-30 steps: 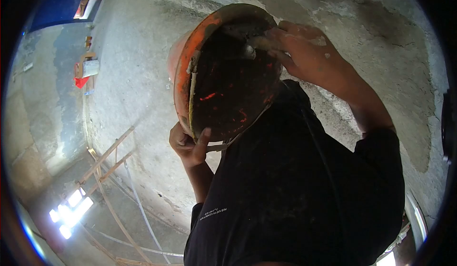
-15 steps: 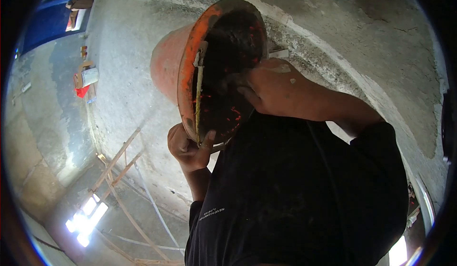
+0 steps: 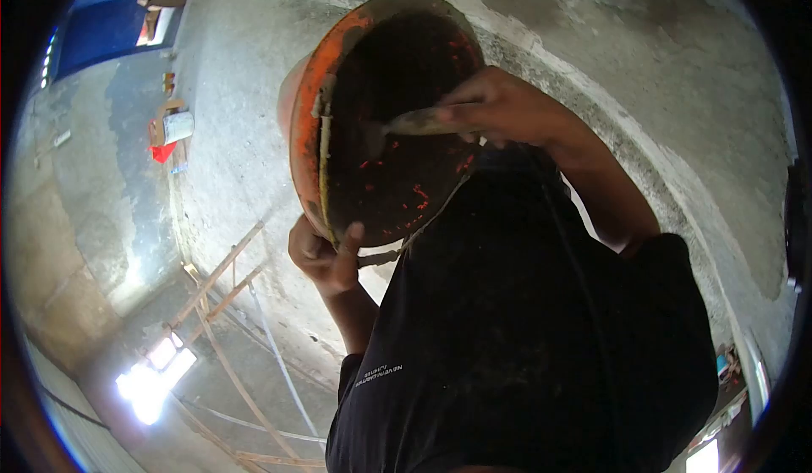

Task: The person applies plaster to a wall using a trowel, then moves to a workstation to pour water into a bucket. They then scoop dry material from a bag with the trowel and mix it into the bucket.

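Observation:
A worn orange bucket point(image 3: 305, 130) is tilted so that its dark, stained mouth faces me. My left hand point(image 3: 326, 257) grips the lower rim, thumb over the edge. A yellowish, crusted strip lies along the rim's left side and runs down to that hand. My right hand point(image 3: 503, 105) is at the right side of the mouth, closed around a flat, tapered trowel-like tool point(image 3: 414, 123). The tool points left across the opening; its tip is blurred against the dark inside. Orange specks show through the grime.
My black shirt point(image 3: 524, 346) fills the lower middle. Rough grey plastered walls point(image 3: 660, 75) surround me. Wooden poles point(image 3: 224, 270) stand at the lower left near a bright opening point(image 3: 158, 371). A blue panel point(image 3: 101, 37) is at the upper left.
The bucket has turned its mouth more toward me and shifted slightly left. My right hand has drawn back and up from inside, bringing the tool into view. My left hand keeps the rim.

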### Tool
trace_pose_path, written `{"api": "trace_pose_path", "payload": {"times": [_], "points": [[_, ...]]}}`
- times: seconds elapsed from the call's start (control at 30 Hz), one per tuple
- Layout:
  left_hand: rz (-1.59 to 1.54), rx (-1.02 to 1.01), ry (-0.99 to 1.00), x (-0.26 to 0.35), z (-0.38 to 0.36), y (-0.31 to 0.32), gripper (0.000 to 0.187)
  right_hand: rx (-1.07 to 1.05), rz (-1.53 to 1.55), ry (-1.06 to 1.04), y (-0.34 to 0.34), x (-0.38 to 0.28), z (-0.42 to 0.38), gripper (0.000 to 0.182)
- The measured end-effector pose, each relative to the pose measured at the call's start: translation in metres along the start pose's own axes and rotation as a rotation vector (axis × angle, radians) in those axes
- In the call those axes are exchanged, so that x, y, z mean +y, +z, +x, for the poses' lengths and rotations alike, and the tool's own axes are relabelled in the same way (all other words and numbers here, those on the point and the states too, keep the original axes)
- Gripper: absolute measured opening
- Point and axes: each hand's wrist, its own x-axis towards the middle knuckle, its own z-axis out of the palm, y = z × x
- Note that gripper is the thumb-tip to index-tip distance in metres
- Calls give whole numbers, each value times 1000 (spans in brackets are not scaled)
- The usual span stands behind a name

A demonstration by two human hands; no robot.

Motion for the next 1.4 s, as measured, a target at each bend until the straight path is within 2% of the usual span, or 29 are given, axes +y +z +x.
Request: {"api": "trace_pose_path", "payload": {"times": [0.03,0.1,0.17,0.2,0.33,0.4,0.47,0.53,0.57,0.6,0.63,0.7,0.87,0.9,0.93,0.97,1.0,1.03,1.1,1.17,1.2,1.23,1.3,1.33,1.4], "points": [[-100,98,-50,-4,1,1,33,35,95,-31,-4,12,-4,42],[-178,162,-35,-25,4,-7,29,88,205,-54,-13,28,-12,43],[-386,192,-50,-36,13,-7,24,120,270,-44,-17,35,-30,43],[-417,178,-126,-45,10,-12,23,134,317,-41,-18,38,-39,44],[-467,195,-124,-49,25,1,18,161,393,-113,-15,74,-55,53],[-430,175,-97,-53,26,-1,17,25,437,-64,-12,81,-61,54],[-400,123,-139,-58,28,-6,18,64,364,-68,5,73,-58,54],[-433,145,-89,-53,38,-2,23,114,292,-58,21,65,-52,53],[-439,132,-89,-55,40,-3,26,48,342,-91,29,63,-48,50],[-476,126,-77,-53,45,-1,21,-25,395,-124,33,63,-46,47],[-496,110,-77,-53,49,0,21,-2,387,-118,34,63,-44,47],[-493,78,-128,-58,54,5,16,-168,376,99,32,65,-40,44],[-407,-2,-256,-72,66,26,14,-50,411,207,45,85,-37,41],[-379,-9,-281,-77,69,29,15,-20,503,233,45,91,-39,42],[-378,2,-317,-87,72,31,15,3,601,271,46,95,-42,42],[-409,-11,-377,-97,76,35,14,-19,618,309,48,99,-44,42],[-447,-13,-418,-109,80,39,16,54,574,312,41,100,-40,44],[-444,5,-439,-118,79,42,16,132,528,309,34,101,-36,45],[-431,-42,-452,-138,89,62,15,146,495,327,19,112,-26,46],[-500,-49,-500,-152,93,77,14,207,603,355,15,127,-22,46],[-427,-62,-481,-164,95,88,14,267,626,394,13,146,-21,46],[-358,-76,-455,-176,99,101,14,306,612,376,11,160,-15,46],[-415,-79,-448,-191,107,123,14,327,518,350,5,186,-7,54],[-404,-78,-420,-203,108,136,14,323,600,244,0,195,3,50],[-430,-92,-410,-223,112,162,13,388,534,149,-9,210,18,44]]}}
